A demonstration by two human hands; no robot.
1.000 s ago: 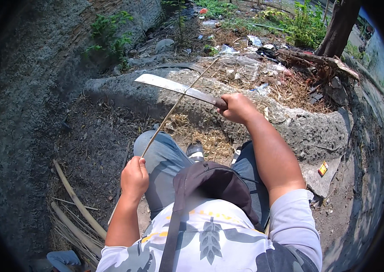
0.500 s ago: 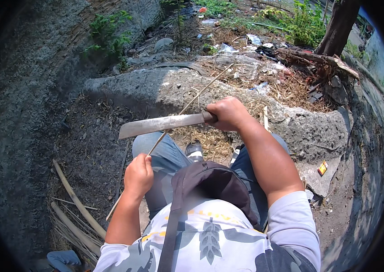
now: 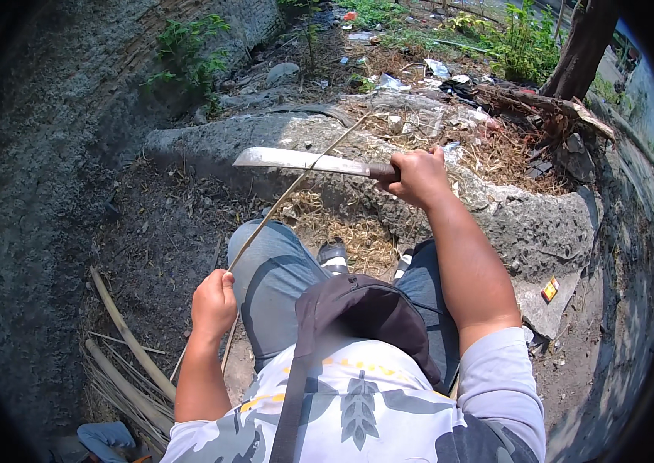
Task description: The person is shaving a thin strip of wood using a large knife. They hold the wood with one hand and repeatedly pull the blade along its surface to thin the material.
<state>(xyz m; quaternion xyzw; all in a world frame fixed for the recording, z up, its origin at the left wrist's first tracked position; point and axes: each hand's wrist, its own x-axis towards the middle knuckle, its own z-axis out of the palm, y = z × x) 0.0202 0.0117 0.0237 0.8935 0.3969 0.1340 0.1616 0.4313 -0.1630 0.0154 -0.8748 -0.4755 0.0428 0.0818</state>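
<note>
My right hand [image 3: 418, 176] is wrapped round the dark handle of a machete [image 3: 284, 158], whose broad blade points left, out beyond my knees. In my left hand [image 3: 214, 302], beside my left knee, a long thin wooden stick [image 3: 269, 216] is gripped. From there the stick slants up and away to the right. The blade crosses the stick toward its far end; whether the edge presses into the wood I cannot tell. Part of the stick's near end is hidden by my left hand and forearm.
Curved pale stalks [image 3: 132, 336] and thin sticks lie at the lower left, by a rough wall [image 3: 41, 193]. Ahead runs a low concrete ledge [image 3: 226, 147] with dry straw and litter. A tree trunk [image 3: 583, 50] rises at the far right. A small yellow-red packet [image 3: 550, 289] lies right.
The machete has moved away from me and slightly right, further along the stick. My left hand has drawn back toward me and to the left with the stick.
</note>
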